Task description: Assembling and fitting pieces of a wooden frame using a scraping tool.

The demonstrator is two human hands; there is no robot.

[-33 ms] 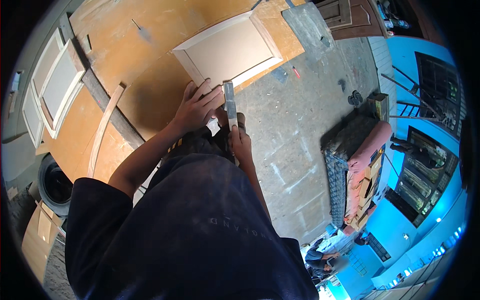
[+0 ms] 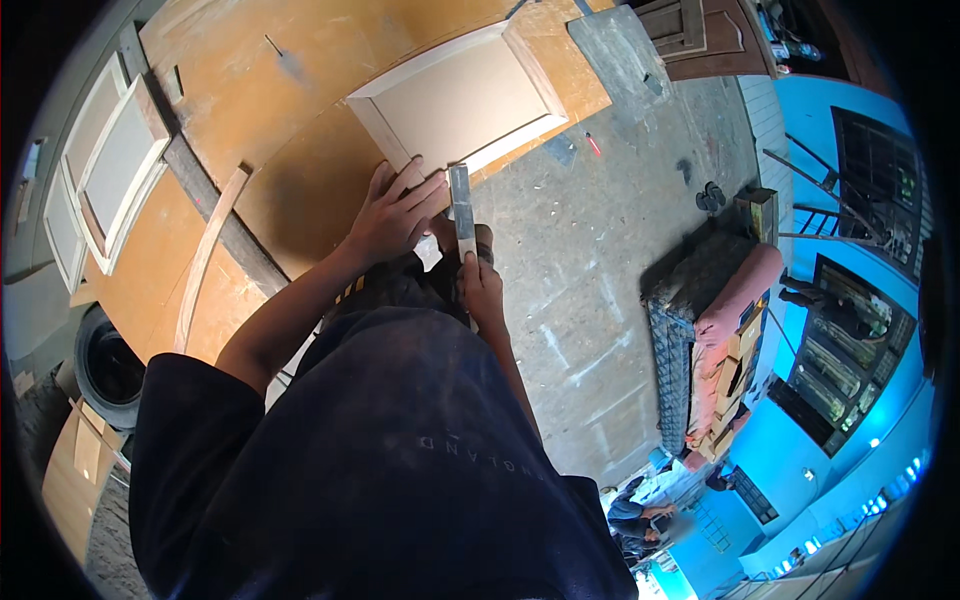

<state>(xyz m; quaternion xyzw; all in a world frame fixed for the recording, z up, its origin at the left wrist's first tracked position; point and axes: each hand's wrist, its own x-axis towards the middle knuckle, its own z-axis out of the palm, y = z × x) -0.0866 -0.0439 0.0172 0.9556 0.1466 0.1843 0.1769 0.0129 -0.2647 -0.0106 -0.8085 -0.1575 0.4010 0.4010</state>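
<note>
A pale wooden panel door (image 2: 455, 98), a framed board with a recessed middle, lies on the orange-brown worktable. My left hand (image 2: 392, 212) rests on its near corner, fingers stretched out and spread over the wood. In my right hand (image 2: 481, 288) is a flat sanding stick (image 2: 461, 200), dark grey along its upper part and pale wood near my fingers. Its far end is at the door's near edge, just right of my left fingertips. Whether the stick touches the wood I cannot tell.
A curved wooden strip (image 2: 212, 255) lies on the worktable (image 2: 300, 100) to the left. More pale frames (image 2: 118, 175) lean beyond it, near a black tyre (image 2: 108, 357). On the right, a padded sofa (image 2: 690, 340) stands on the concrete floor (image 2: 580, 330). Another person (image 2: 640, 515) is far off at lower right.
</note>
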